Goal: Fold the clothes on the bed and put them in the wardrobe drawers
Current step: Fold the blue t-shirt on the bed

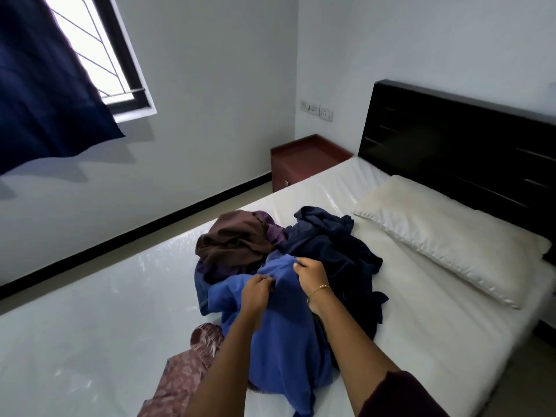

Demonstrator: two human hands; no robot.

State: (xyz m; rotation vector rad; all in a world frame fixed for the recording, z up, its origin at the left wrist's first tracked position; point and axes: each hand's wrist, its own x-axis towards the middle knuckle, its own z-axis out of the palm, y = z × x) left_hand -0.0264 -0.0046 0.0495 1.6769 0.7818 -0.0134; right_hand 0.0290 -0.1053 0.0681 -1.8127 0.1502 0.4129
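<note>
Two bare forearms are reaching forward over a bed (90, 296) covered in glossy white. Nearest, a reddish patterned garment (192, 359) is lying flat by the left arm. The left hand (255, 291) is pinching a bright blue garment (279, 335) near its top edge, and the right hand (310, 276), wearing a thin gold bracelet, is gripping the same cloth just beside it. Behind the hands, a brown garment (234, 239) and a navy garment (334, 245) are sitting heaped together, unfolded. Farther right, a white pillow (445, 230) is resting against a dark headboard (451, 139). A reddish bedside cabinet (301, 161) is standing in the corner.
</note>
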